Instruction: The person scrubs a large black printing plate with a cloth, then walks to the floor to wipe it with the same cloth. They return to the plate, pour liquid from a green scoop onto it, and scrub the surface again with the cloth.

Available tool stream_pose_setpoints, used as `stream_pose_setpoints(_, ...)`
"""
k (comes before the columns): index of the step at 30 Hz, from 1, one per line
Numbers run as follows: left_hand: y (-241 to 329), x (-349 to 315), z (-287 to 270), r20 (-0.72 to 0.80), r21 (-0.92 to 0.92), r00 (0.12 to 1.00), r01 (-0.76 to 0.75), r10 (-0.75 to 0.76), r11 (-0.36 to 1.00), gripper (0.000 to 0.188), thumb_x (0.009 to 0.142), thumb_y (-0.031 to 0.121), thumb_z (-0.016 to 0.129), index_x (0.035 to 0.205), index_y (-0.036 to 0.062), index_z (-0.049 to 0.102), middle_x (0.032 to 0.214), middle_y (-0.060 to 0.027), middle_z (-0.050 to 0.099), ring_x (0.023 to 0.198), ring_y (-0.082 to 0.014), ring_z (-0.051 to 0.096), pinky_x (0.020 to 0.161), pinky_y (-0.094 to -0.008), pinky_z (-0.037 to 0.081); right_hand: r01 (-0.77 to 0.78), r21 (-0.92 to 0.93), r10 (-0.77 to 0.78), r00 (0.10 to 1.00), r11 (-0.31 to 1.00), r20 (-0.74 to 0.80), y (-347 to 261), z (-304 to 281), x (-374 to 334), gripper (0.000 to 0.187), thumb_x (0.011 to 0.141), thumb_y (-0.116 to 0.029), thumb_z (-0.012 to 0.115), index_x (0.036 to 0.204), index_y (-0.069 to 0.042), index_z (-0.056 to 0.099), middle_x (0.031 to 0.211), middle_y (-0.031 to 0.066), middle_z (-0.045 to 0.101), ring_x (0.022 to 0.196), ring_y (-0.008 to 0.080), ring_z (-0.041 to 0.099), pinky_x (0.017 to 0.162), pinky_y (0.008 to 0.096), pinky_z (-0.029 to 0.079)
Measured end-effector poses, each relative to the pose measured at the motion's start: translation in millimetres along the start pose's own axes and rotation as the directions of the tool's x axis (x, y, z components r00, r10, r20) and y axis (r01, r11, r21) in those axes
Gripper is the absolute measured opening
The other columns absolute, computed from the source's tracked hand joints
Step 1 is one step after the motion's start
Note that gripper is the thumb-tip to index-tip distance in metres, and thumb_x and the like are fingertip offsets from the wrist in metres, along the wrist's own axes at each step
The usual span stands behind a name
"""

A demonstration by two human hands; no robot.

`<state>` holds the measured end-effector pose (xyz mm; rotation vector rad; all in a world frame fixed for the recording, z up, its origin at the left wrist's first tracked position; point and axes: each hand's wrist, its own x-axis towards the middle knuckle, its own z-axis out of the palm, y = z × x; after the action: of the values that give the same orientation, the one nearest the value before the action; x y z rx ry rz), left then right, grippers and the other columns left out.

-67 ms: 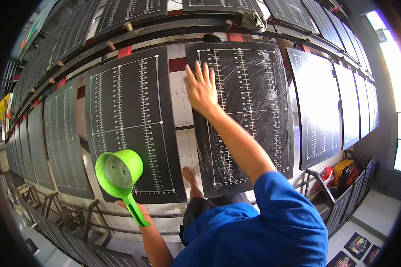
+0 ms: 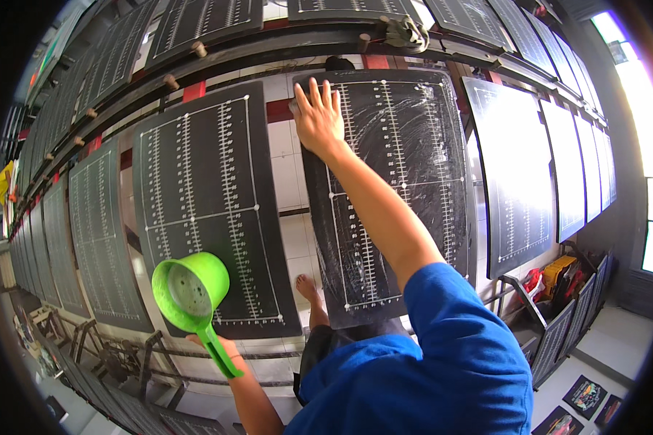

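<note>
Fingers spread, my right hand lies on the far left corner of a black board printed with white ruled scales and lines. Wet, whitish swirls streak that board's surface. My left hand supports a bright green plastic dipper from below, its handle slanting toward my forearm. Cloudy liquid with bubbles shows inside the dipper. Most of my left fingers are hidden under it. The dipper hangs over the near end of a second black board with the same white markings.
More marked boards stand in rows, including a glaring one at right. Beyond them runs a dark metal rail with wooden pegs and a crumpled cloth. A yellow object sits on a rack at right. My bare foot shows between boards.
My right hand has slid slightly farther away and to the left, up to the board's far corner. The dipper sits slightly lower in view, still in my left hand.
</note>
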<state>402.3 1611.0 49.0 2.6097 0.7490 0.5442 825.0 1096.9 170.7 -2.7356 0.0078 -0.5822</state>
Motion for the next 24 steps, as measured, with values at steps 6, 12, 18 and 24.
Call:
stream_pose_setpoints(6, 28, -9, -40, 0.211, 0.759, 0.928, -0.352, 0.306, 0.547, 0.045, 0.097, 0.001, 0.050, 0.139, -0.0134, 0.045, 0.140, -0.0332, 0.048, 0.130, -0.0512, 0.046, 0.113, -0.0591, 0.035, -0.256, -0.278, 0.261, 0.965, 0.926, -0.021, 141, -33, 35, 0.057, 0.099, -0.032, 0.043, 0.152, -0.014, 0.036, 0.158, 0.0177, 0.032, 0.147, 0.0433, 0.024, 0.119, 0.0591, 0.016)
stream_pose_setpoints(12, 84, 16, -53, 0.599, 0.794, 0.800, -0.599, -0.036, -0.109, 0.046, 0.099, 0.005, 0.048, 0.141, -0.0132, 0.043, 0.141, -0.0355, 0.045, 0.132, -0.0525, 0.043, 0.115, -0.0591, 0.033, -0.325, -0.263, 0.306, 0.946, 0.909, -0.112, 297, -107, -17, 0.050, 0.102, -0.028, 0.042, 0.147, -0.005, 0.042, 0.151, 0.0225, 0.041, 0.141, 0.0496, 0.032, 0.117, 0.0555, 0.026)
stream_pose_setpoints(18, 121, 14, -62, 0.709, 0.533, 0.648, -0.751, -0.279, -0.390, 0.048, 0.101, 0.009, 0.047, 0.142, -0.0131, 0.040, 0.142, -0.0377, 0.042, 0.133, -0.0538, 0.040, 0.117, -0.0591, 0.030, -0.187, -0.125, 0.196, 0.978, 0.974, 0.071, 224, -179, -203, 0.047, 0.102, -0.016, 0.043, 0.145, 0.001, 0.040, 0.152, 0.0233, 0.039, 0.143, 0.0477, 0.028, 0.118, 0.0539, 0.023)
stream_pose_setpoints(24, 107, 14, -51, 0.797, 0.378, 0.559, -0.759, -0.231, -0.530, 0.037, 0.097, 0.010, 0.052, 0.133, 0.0006, 0.060, 0.134, -0.0234, 0.058, 0.121, -0.0572, 0.050, 0.097, -0.0796, 0.036, -0.502, -0.250, 0.551, 0.811, 0.828, 0.196, 120, -274, -415, 0.056, 0.100, -0.016, 0.044, 0.151, 0.002, 0.031, 0.159, 0.0230, 0.026, 0.149, 0.0441, 0.017, 0.121, 0.0533, 0.013)
